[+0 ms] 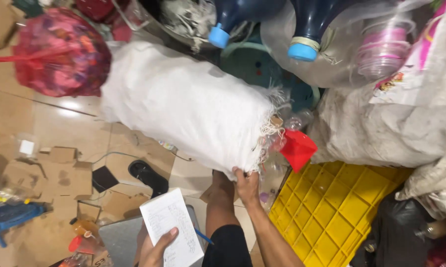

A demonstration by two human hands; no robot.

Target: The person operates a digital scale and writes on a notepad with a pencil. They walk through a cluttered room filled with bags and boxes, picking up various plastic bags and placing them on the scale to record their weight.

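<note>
My right hand point(246, 184) grips the lower open end of a big white woven sack point(183, 101) that lies across the middle of the view, stuffed full. My left hand point(156, 249) holds a small white notepad point(172, 227) with handwriting on it, low in the view, and a blue pen point(203, 237) sticks out beside it. My bare leg and foot point(222, 195) stand on the tiled floor between the two hands.
A yellow plastic crate point(332, 212) lies to the right, a red plastic piece point(298, 148) above it. Grey sacks point(381, 123), dark blue bottles with light blue caps point(302, 29), a red mesh bag point(60, 52), a black sandal point(149, 177) and cardboard scraps point(60, 168) surround me.
</note>
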